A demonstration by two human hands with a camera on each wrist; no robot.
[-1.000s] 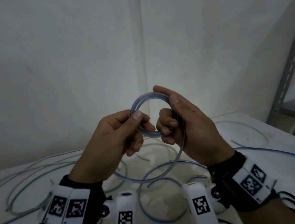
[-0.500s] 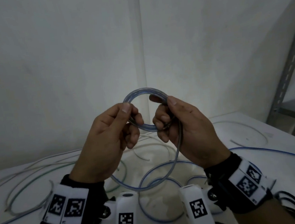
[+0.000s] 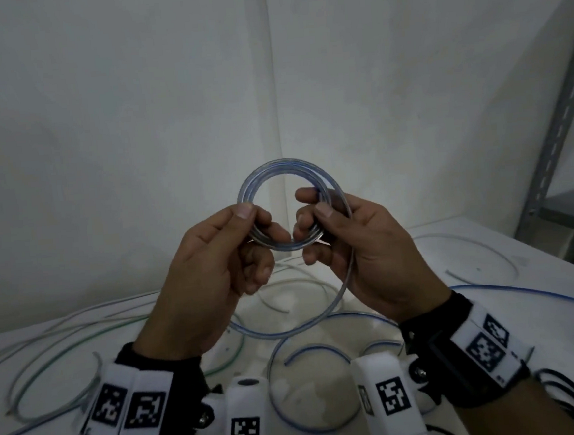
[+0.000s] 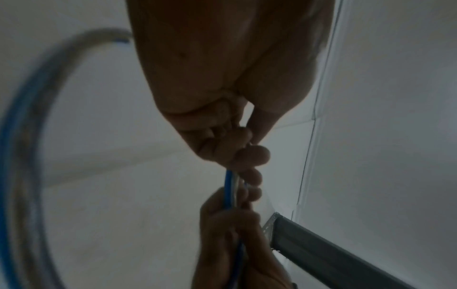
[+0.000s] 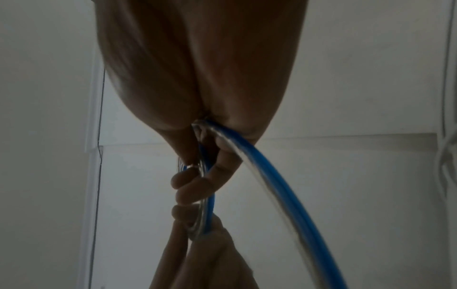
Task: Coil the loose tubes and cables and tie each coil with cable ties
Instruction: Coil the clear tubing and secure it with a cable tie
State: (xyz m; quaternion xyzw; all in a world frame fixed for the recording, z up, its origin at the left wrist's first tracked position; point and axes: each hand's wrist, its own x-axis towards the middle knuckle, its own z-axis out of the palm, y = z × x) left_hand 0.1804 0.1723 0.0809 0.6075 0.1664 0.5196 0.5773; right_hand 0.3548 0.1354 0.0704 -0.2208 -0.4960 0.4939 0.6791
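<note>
Both hands up off the white table [image 3: 539, 255] — left hand [image 3: 214, 271] and right hand [image 3: 367, 248] each pinch the clear blue-striped tube coil [image 3: 275, 173]. More loose tubes [image 3: 65, 341] sprawl underneath, partly hidden by wrists — metal shelf [image 3: 561, 147] cut off right.

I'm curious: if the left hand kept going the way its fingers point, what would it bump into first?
Probably the right hand. The left hand points across the tube coil they both hold, though depth is unclear.
</note>
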